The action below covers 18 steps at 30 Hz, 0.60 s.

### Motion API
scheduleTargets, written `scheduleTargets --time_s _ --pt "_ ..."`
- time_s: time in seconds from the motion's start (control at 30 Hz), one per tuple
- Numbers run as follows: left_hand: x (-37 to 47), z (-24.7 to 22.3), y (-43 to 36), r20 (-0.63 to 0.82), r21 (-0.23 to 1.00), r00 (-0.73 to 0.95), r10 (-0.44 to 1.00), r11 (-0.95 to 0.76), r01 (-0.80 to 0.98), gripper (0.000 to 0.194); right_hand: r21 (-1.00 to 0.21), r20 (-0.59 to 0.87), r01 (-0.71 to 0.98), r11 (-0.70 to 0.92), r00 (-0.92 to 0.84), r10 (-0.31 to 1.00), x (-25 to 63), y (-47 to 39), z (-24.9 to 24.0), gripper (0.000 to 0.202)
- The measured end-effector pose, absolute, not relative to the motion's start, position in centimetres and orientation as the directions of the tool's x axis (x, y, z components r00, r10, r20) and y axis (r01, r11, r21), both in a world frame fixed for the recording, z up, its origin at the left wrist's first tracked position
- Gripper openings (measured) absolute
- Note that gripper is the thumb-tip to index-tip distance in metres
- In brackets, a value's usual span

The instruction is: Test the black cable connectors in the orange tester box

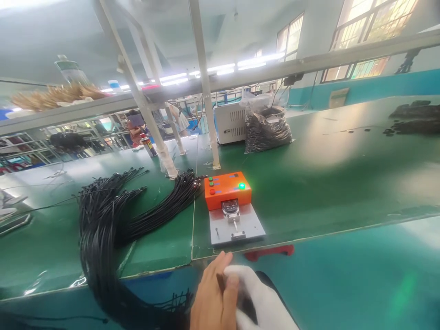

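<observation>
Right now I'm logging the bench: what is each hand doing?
Left hand: bare, fingers pinching the white glove on the other hand.
Right hand: inside the glove; open or closed cannot be told.

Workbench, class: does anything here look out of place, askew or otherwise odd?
Yes: the bundle of black cables droops over the table's front edge instead of lying fully on it, and small black bits lie scattered far right.

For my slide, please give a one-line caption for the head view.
Bare left hand pulls at white glove on right hand, below green bench with orange tester and black cables.
</observation>
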<state>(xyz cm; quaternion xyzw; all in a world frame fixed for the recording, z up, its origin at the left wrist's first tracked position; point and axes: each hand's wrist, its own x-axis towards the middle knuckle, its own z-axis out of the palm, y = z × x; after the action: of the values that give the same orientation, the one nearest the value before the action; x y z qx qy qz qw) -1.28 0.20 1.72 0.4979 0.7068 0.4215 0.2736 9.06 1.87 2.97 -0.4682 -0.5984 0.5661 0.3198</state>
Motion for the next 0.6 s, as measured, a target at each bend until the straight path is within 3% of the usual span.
scheduleTargets --time_s 0.27,0.43,0.6 --pt "-1.2 1.7 1.3 0.047 0.902 -0.341 0.939 0.106 0.418 0.04 -0.972 -0.122 -0.147 -0.185 -0.358 0.926 8.2 2.8 1.9 0.022" --pt "-1.1 0.7 1.5 0.131 0.903 -0.295 0.946 0.009 0.431 0.041 -0.99 -0.13 -0.024 -0.14 -0.237 0.963 7.9 2.9 1.1 0.014" --pt "-1.3 0.2 1.8 0.255 0.799 -0.251 0.934 -0.057 0.598 0.038 -0.966 -0.187 -0.103 -0.237 -0.357 0.915 7.8 2.5 1.0 0.023"
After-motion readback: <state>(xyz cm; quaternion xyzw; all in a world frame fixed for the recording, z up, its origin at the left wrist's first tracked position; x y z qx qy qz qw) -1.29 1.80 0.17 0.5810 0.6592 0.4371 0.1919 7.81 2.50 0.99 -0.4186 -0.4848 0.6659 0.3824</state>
